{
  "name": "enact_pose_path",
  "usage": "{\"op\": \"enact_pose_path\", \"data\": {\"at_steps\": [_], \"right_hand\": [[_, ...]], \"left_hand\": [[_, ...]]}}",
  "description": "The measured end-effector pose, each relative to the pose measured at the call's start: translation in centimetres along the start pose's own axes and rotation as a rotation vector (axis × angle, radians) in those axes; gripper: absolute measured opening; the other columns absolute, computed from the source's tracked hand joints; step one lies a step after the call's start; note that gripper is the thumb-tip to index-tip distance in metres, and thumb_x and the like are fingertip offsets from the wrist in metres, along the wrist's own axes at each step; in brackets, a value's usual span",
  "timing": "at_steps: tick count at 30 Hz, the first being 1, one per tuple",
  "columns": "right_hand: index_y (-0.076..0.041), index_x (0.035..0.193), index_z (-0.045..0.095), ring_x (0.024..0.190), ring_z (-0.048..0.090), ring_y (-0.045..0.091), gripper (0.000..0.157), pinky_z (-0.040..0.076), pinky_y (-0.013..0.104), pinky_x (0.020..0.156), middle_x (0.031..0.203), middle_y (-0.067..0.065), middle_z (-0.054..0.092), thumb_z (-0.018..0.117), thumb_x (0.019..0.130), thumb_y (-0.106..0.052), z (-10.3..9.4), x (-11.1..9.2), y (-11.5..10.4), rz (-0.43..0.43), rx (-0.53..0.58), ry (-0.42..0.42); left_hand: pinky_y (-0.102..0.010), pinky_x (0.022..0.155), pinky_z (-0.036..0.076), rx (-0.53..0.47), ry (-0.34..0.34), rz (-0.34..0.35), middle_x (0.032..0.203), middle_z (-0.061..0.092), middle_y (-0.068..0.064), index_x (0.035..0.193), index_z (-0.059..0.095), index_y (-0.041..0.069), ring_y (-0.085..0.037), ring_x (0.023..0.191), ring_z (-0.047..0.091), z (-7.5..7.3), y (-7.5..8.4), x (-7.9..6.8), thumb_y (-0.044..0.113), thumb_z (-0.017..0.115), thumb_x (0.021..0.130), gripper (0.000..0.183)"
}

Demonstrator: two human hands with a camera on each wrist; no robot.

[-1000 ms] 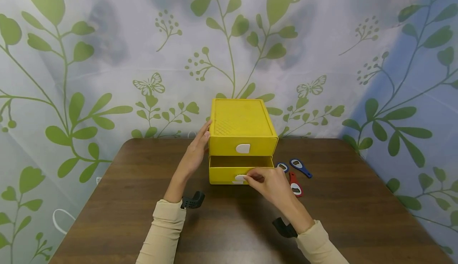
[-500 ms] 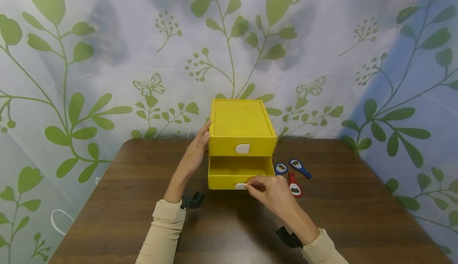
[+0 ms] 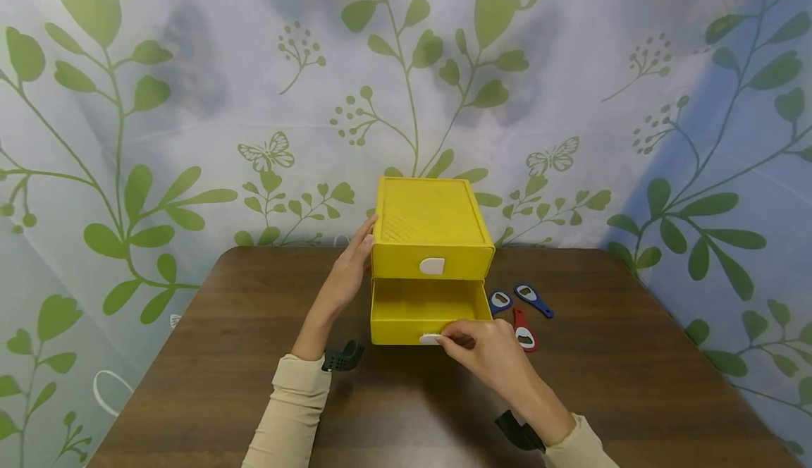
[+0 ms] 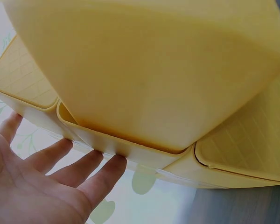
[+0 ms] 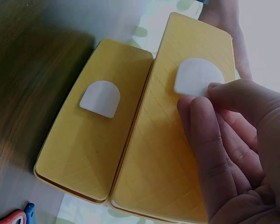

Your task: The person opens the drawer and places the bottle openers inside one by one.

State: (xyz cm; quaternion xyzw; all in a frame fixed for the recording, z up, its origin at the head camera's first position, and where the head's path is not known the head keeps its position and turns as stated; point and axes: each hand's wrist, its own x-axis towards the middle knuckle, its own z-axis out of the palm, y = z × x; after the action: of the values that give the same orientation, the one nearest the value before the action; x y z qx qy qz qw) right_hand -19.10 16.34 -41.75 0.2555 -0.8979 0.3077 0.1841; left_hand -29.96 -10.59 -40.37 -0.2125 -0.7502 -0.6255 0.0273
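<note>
A yellow two-drawer cabinet (image 3: 431,211) stands on the table in the head view. Its lower drawer (image 3: 396,332) is pulled well out, and its yellow inside shows. My right hand (image 3: 497,355) pinches that drawer's white handle (image 3: 428,339) between thumb and index finger; the right wrist view shows this grip on the white handle (image 5: 196,74) up close. The upper drawer (image 3: 396,262) is closed. My left hand (image 3: 342,274) rests on the cabinet's left side. In the left wrist view its extended fingertips (image 4: 114,163) touch the yellow wall.
To the cabinet's right lie two blue bottle openers, one (image 3: 534,300) farther out and one (image 3: 500,301) close to the cabinet. A red bottle opener (image 3: 524,330) lies in front of them, near my right hand. A leaf-patterned cloth (image 3: 304,101) hangs behind the brown table (image 3: 266,299).
My right hand has drawn the lower drawer farther out toward me, exposing more of its inside. The left hand has stayed against the cabinet's side.
</note>
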Motion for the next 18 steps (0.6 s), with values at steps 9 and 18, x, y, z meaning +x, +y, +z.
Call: {"op": "enact_pose_path", "data": {"at_steps": [9, 18], "right_hand": [[-0.022, 0.082, 0.079, 0.069, 0.067, -0.006, 0.01, 0.057, 0.016, 0.064, 0.079, -0.015, 0.075, 0.083, 0.088, -0.016, -0.2, -0.8, -0.3, -0.037, 0.014, -0.004], [-0.022, 0.082, 0.078, 0.068, 0.066, -0.009, 0.011, 0.055, 0.012, 0.062, 0.078, -0.016, 0.075, 0.084, 0.087, -0.014, -0.2, -1.5, -0.8, -0.057, 0.022, 0.01]], "left_hand": [[-0.062, 0.122, 0.027, 0.0, -0.003, 0.008, 0.171, 0.018, 0.007, 0.163, 0.022, 0.044, -0.026, 0.157, 0.023, 0.1, 0.0, 0.0, 0.054, 0.032, 0.111, 0.054], [-0.059, 0.124, 0.026, 0.016, 0.001, 0.022, 0.17, 0.021, 0.01, 0.161, 0.022, 0.048, -0.02, 0.156, 0.024, 0.0, 0.0, 0.1, 0.058, 0.032, 0.11, 0.054]]}}
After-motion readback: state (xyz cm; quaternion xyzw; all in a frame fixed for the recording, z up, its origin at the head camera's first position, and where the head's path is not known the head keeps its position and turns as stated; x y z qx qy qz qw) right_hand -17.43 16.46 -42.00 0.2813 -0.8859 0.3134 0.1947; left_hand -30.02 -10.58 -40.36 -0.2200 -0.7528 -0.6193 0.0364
